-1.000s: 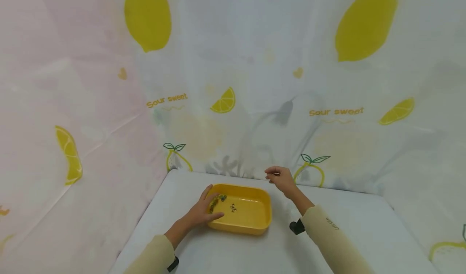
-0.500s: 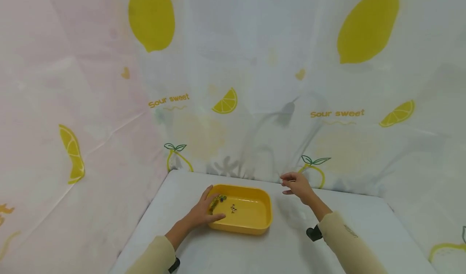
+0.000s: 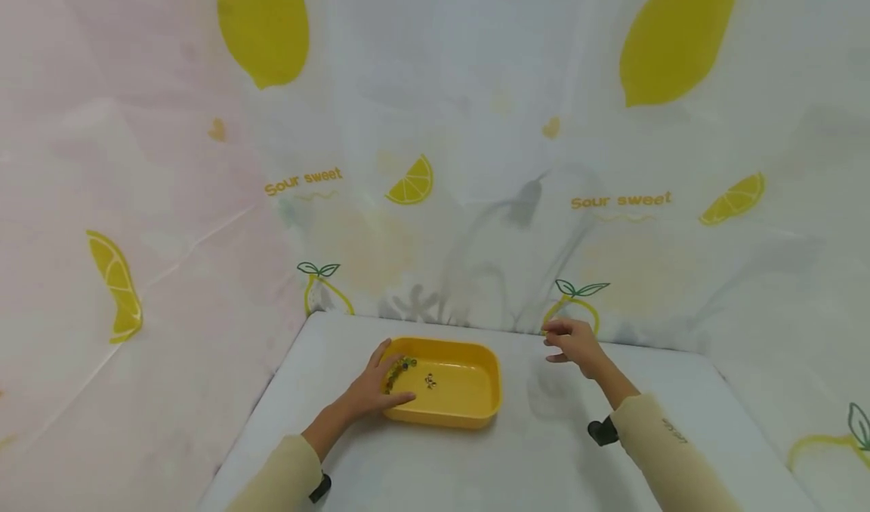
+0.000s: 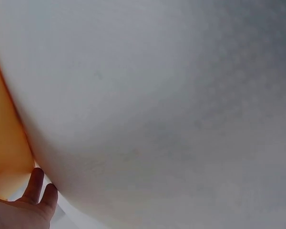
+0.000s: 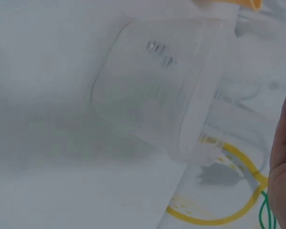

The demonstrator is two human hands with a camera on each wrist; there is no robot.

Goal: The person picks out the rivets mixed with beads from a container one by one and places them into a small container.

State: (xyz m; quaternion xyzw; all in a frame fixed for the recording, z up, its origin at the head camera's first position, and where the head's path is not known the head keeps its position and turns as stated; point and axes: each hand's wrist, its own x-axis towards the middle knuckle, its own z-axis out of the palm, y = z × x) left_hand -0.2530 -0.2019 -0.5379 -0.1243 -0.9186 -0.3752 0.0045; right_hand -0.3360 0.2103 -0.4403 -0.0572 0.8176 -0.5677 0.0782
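A yellow tray [image 3: 442,419] sits on the white table. Green-yellow glass marbles [image 3: 393,376] are gathered along its left end, and a small cluster of shiny beads [image 3: 430,381] lies nearer its middle. My left hand [image 3: 369,385] rests over the tray's left end, fingers and thumb spread; in the left wrist view, fingers [image 4: 34,187] show beside the tray's outer wall. To the right stands a clear plastic cup [image 5: 143,90] with several small shiny pieces showing through it. Above that cup is my right hand [image 3: 578,346], thumb and index fingertips close together; anything between them is too small to make out.
The white table [image 3: 503,467] ends at a backdrop [image 3: 476,217] printed with lemons, which rises directly behind the tray and cup. Another lemon-printed sheet [image 3: 136,195] stands along the left side.
My right hand has moved right, from beside the tray's far right corner to over the clear cup. My left hand stays on the tray. The head view has shifted slightly.
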